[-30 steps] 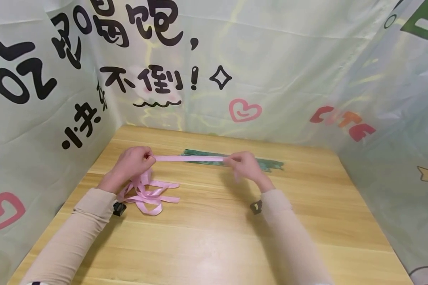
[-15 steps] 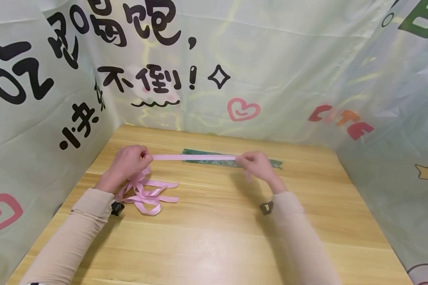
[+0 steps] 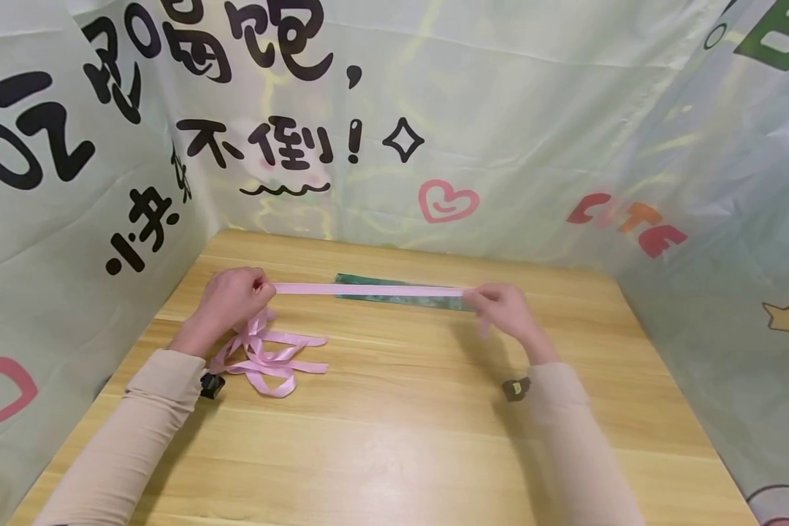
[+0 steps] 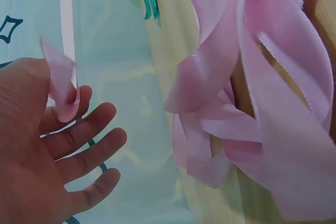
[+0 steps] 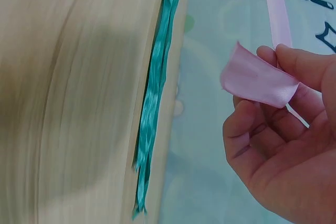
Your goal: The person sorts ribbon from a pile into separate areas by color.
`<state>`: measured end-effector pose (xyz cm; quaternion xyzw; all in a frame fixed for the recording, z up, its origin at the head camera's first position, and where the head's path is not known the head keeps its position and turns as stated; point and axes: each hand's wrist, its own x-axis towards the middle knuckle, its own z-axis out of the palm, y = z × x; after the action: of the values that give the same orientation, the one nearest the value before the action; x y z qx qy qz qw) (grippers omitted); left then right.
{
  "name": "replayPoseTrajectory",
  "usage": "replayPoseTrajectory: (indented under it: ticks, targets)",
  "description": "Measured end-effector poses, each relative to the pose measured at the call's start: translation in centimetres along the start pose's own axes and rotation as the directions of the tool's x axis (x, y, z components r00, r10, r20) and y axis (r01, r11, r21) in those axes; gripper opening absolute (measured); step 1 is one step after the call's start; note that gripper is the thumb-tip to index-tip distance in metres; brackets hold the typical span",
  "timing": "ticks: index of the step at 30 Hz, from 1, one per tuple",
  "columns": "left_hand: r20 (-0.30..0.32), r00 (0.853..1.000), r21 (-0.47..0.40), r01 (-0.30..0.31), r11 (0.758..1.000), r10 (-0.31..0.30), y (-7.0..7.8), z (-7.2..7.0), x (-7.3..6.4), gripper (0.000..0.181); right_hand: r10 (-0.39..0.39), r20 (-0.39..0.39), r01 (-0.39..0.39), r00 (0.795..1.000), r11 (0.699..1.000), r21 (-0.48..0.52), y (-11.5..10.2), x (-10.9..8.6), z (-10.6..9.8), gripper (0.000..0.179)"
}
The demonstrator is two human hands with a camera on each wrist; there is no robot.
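A pink ribbon (image 3: 368, 290) is stretched nearly level between my two hands, above the table. My left hand (image 3: 233, 299) pinches one end between thumb and index finger; in the left wrist view the other fingers of the left hand (image 4: 68, 145) are spread loosely. My right hand (image 3: 506, 310) pinches the ribbon near its other end, and a short pink tail (image 5: 257, 80) sticks out past the fingers in the right wrist view. Beyond and partly behind the ribbon lie green ribbons (image 5: 155, 98), laid lengthwise on the table. Below my left hand sits a loose pile of pink ribbons (image 3: 269, 358).
The wooden table (image 3: 381, 438) has printed cloth walls (image 3: 532, 131) along its back and both sides. The green ribbons lie close to the back edge. Dark wrist cameras (image 3: 516, 389) hang under both cuffs.
My right hand has slid to the right along the pink ribbon, so a longer taut stretch now spans between the hands. My left hand has shifted only slightly left. The pile looks unchanged.
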<state>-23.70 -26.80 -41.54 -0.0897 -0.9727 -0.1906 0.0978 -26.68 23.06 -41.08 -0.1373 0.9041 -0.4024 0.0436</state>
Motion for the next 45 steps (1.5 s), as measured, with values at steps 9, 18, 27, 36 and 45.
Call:
replayPoseTrajectory:
  ticks: [9, 18, 27, 36, 45]
  targets:
    - [0.035, 0.999, -0.061, 0.022, 0.998, -0.02, 0.1, 0.3, -0.2, 0.021, 0.015, -0.042, -0.017, 0.999, 0.999, -0.044, 1.4, -1.6, -1.7, 0.048]
    - [0.083, 0.995, -0.151, 0.062, 0.987, -0.05, 0.2, 0.8, -0.4, 0.022, 0.122, -0.073, -0.125, 0.99, 0.992, -0.032, 3.0, -3.4, -3.5, 0.054]
    - [0.107, 0.994, -0.261, 0.021, 0.965, 0.007, 1.5, 2.2, 0.3, 0.022, 0.151, -0.059, -0.151, 0.987, 0.988, -0.008, 4.6, -5.6, -5.0, 0.057]
    - [0.18, 0.981, -0.321, -0.015, 0.947, 0.076, 2.2, 5.1, 0.1, 0.02, 0.221, -0.065, -0.226, 0.973, 0.972, -0.069, 5.5, -7.4, -5.4, 0.055]
    - [0.248, 0.966, -0.388, 0.036, 0.921, 0.066, 2.2, 6.1, -0.5, 0.022, 0.282, -0.026, -0.283, 0.959, 0.957, -0.066, 6.5, -8.7, -5.1, 0.044]
